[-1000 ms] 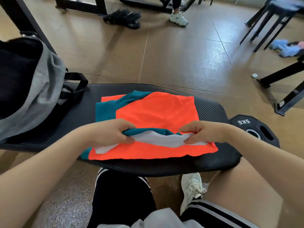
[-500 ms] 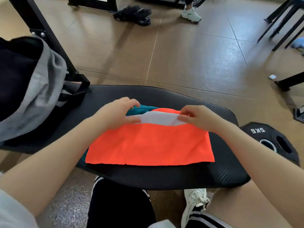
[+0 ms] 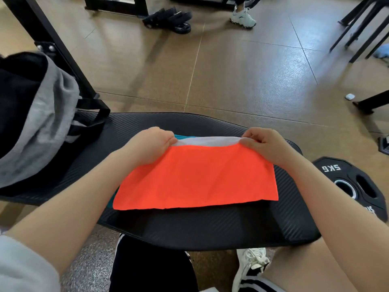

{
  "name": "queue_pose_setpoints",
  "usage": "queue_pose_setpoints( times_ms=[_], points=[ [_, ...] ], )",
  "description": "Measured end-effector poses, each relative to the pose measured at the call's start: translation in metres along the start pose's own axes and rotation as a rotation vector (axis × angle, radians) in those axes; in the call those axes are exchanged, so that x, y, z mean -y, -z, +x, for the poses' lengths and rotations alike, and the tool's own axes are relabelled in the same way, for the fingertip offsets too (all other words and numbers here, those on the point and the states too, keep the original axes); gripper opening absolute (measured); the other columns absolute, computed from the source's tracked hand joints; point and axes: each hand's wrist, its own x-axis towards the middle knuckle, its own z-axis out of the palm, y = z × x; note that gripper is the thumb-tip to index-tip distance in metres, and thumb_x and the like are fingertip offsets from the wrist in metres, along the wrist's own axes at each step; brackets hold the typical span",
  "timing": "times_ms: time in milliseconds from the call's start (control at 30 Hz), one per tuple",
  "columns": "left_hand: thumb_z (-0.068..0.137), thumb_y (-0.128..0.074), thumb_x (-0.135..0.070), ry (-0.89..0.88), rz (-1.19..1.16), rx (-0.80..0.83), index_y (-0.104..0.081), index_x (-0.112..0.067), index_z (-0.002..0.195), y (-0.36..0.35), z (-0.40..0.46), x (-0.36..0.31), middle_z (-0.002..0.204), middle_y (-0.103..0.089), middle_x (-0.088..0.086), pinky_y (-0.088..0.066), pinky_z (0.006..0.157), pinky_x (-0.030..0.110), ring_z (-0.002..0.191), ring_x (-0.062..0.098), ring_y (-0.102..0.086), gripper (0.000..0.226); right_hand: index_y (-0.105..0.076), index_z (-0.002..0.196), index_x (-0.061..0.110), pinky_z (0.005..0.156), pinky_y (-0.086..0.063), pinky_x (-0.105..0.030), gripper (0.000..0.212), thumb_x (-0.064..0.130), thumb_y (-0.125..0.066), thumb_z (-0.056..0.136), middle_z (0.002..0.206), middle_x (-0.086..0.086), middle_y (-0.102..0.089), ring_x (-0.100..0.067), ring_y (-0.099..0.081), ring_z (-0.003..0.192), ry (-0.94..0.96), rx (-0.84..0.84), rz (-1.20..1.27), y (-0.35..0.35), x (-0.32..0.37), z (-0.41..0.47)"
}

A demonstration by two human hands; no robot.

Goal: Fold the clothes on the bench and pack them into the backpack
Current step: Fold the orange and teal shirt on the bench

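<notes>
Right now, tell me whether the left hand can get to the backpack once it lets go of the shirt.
Probably yes. The backpack sits on the bench just left of the left hand, with only bare bench padding between them. The hand first has to release the orange shirt it pinches.

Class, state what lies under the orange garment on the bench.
Under the orange garment lies the black bench pad; teal fabric peeks out at its far left edge. Anything else beneath is covered.
</notes>
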Motion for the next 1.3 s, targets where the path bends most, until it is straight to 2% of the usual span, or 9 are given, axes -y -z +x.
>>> queue_pose_setpoints(
  times_ms=[133,300,400,467,600,900,1033,1167,1300],
  points=[
    [0.099,-0.035,-0.033,0.091,0.183,0.000,-0.056,-0.011,0.109,-0.016,0.014,-0.005,0.107,-0.062,0.016,-0.039,0.081,0.037,0.101,0.034,-0.056,0.032,-0.066,0.085,0.016,0.073,-0.043,-0.031,0.016,0.029,-0.058,0.089,0.079,-0.003,-0.063,-0.023,-0.059,0.083,-0.118,-0.057,-0.344,-0.019,-0.011,0.013],
    [0.085,-0.043,-0.019,-0.071,0.147,-0.599,-0.063,0.000,0.102,-0.031,-0.016,-0.018,0.102,-0.064,0.018,-0.051,0.082,0.044,0.098,0.038,-0.061,0.032,-0.064,0.102,0.007,0.088,-0.039,-0.041,0.034,0.026,-0.044,0.083,0.105,-0.014,-0.066,-0.035,-0.062,0.101,0.201,-0.465,-0.567,-0.062,0.025,-0.011],
    [0.088,-0.029,-0.033,-0.213,0.126,-0.391,-0.055,0.002,0.123,-0.056,-0.042,-0.028,0.129,-0.054,0.021,-0.025,0.106,0.039,0.122,0.037,-0.050,0.057,-0.049,0.133,0.007,0.110,-0.020,-0.039,0.056,0.036,-0.032,0.088,0.140,-0.013,-0.048,-0.029,-0.042,0.132,0.395,-0.107,-0.550,-0.097,0.042,-0.029],
    [0.080,-0.009,-0.055,-0.107,0.106,-0.152,-0.026,-0.007,0.144,-0.061,-0.046,-0.023,0.152,-0.024,0.013,-0.001,0.113,0.031,0.141,0.027,-0.022,0.082,-0.025,0.147,0.016,0.117,-0.004,-0.040,0.071,0.049,-0.013,0.086,0.155,-0.005,-0.020,-0.023,-0.016,0.144,0.313,0.131,-0.601,-0.102,0.041,-0.029],
    [0.064,0.009,-0.071,0.027,0.151,-0.062,0.005,-0.030,0.147,-0.064,-0.030,-0.005,0.156,0.012,0.003,0.011,0.113,0.034,0.143,0.019,0.011,0.093,0.004,0.148,0.032,0.113,0.012,-0.038,0.081,0.061,0.007,0.073,0.158,0.007,0.009,-0.015,0.008,0.145,0.103,0.162,-0.696,-0.082,0.012,-0.015],
    [0.062,0.006,-0.079,0.060,0.145,0.042,0.007,-0.029,0.147,-0.054,-0.023,-0.012,0.156,0.014,0.003,0.010,0.114,0.038,0.143,0.019,0.014,0.099,-0.017,0.149,0.015,0.118,-0.008,-0.035,0.060,0.041,-0.035,0.098,0.157,-0.003,-0.017,-0.019,-0.012,0.145,-0.237,-0.023,-0.435,-0.039,-0.043,-0.013],
    [0.088,-0.015,-0.068,0.099,0.129,-0.087,-0.007,-0.015,0.149,-0.046,-0.007,-0.049,0.157,0.009,0.005,0.010,0.114,0.041,0.143,0.022,0.014,0.081,-0.026,0.145,0.005,0.115,-0.015,-0.033,0.075,0.043,-0.056,0.088,0.150,-0.014,-0.030,-0.027,-0.024,0.140,-0.359,-0.232,-0.257,-0.044,-0.034,-0.018],
    [0.066,-0.004,-0.077,-0.137,0.100,-0.086,0.004,-0.031,0.148,-0.059,0.008,-0.070,0.157,0.011,-0.001,0.009,0.114,0.037,0.143,0.019,0.012,0.094,-0.042,0.137,0.007,0.108,-0.032,-0.041,0.076,0.036,-0.074,0.074,0.133,-0.012,-0.050,-0.029,-0.043,0.125,-0.413,-0.288,-0.059,-0.038,-0.032,-0.017],
    [0.056,-0.002,-0.081,-0.115,0.079,-0.023,0.012,-0.036,0.145,-0.070,0.015,-0.065,0.156,0.013,-0.002,0.007,0.116,0.037,0.143,0.017,0.010,0.101,-0.061,0.112,0.007,0.090,-0.051,-0.049,0.071,0.041,-0.076,0.052,0.108,-0.014,-0.067,-0.019,-0.064,0.095,-0.509,-0.228,0.343,-0.027,-0.029,-0.019]
  ],
)
